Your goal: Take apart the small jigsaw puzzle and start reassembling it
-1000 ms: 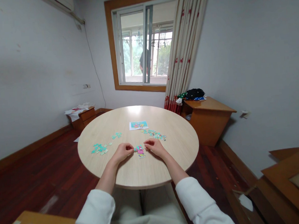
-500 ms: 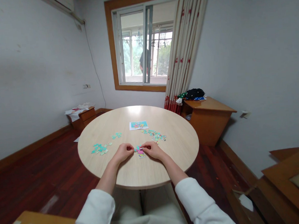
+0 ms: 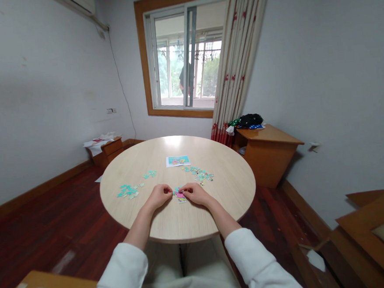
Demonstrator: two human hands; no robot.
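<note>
A small, partly joined jigsaw puzzle [image 3: 180, 196] in pink, teal and yellow lies flat on the round table before me. My left hand [image 3: 161, 195] is closed at its left edge, thumb and forefinger pinched against the border. From the right, my right hand [image 3: 195, 193] reaches over the upper part, its fingers pinched on a puzzle piece there, mostly hidden by the fingertips. Just beyond lies a picture card [image 3: 178, 161] with a teal background and pink and yellow figures.
On the pale round table [image 3: 165, 225] are teal loose pieces [image 3: 128, 191] at left, a smaller group [image 3: 150, 174] behind them, and multicoloured pieces [image 3: 200, 174] at right. A wooden cabinet [image 3: 268, 152] bearing dark cloth [image 3: 250, 121] stands beyond the table's right edge.
My right fingertips have shifted slightly at the puzzle's upper part, and a pale patch beside them no longer shows. My left hand stays almost still.
</note>
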